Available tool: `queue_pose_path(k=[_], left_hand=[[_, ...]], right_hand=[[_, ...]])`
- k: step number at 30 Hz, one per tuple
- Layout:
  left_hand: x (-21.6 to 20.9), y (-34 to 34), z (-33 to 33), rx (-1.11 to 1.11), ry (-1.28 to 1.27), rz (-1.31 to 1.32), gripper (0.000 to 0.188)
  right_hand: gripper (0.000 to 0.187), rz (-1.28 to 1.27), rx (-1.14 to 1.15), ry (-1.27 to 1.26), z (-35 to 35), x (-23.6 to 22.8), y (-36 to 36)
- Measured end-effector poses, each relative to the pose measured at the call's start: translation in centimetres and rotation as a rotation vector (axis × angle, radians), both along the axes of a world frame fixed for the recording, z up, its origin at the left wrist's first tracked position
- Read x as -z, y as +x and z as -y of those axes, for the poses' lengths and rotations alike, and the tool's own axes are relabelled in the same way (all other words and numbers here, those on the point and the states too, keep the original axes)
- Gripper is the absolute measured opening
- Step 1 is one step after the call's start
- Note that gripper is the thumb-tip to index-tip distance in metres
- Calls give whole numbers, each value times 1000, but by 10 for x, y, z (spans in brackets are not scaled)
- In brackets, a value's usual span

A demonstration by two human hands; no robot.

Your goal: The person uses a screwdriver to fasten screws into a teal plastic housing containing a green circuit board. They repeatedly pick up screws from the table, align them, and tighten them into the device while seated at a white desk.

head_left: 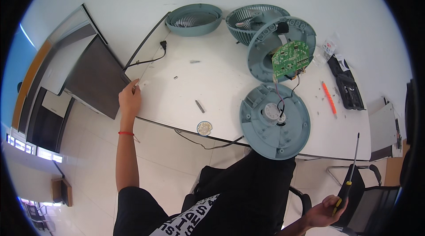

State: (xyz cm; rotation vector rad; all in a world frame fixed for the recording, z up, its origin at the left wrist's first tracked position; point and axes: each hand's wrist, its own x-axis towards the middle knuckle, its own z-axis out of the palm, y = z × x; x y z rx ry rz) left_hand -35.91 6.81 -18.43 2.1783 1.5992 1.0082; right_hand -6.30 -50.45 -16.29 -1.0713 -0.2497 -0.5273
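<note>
My right hand (326, 211), low at the right beyond the table's front edge, grips a screwdriver (349, 182) by its black and yellow handle, its long shaft pointing up. At the table's left edge my left hand (129, 99) has its fingers drawn together; whatever may be between them is too small to make out. In front of me a round blue-grey base (290, 132) overhangs the front edge, with a motor-like disc and wires at its middle. Behind it leans a round blue-grey housing (259, 61), joined by wires, with a green circuit board (290, 58) on it.
At the back stand a blue-grey bowl-shaped cover (195, 27) and a slatted grille part (239, 25). A black plug (163, 45), a small metal bit (200, 106) and a round beige disc (204, 128) lie leftward. Rightward are an orange pen-like tool (329, 98), small screws and a black tool case (347, 87).
</note>
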Motion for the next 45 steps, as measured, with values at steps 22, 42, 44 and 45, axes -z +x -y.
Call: queue_pose_path(k=[22,42,44,45], left_hand=[[-9,31,-1,88,124,-181,14],[-65,151,284,1160,-1591,1660,18],[-67,151,288,1143,-1578,1639,19],[-66,152,289,1155,-1533,1626,19]], right_hand=[[49,-61,-68,60,-1,10,-4],[36,-9,-779,292,-56,-17,-59],[37,-10,-754,298,-52,-13,-58],[37,-11,-748,300,-51,-12,-57]])
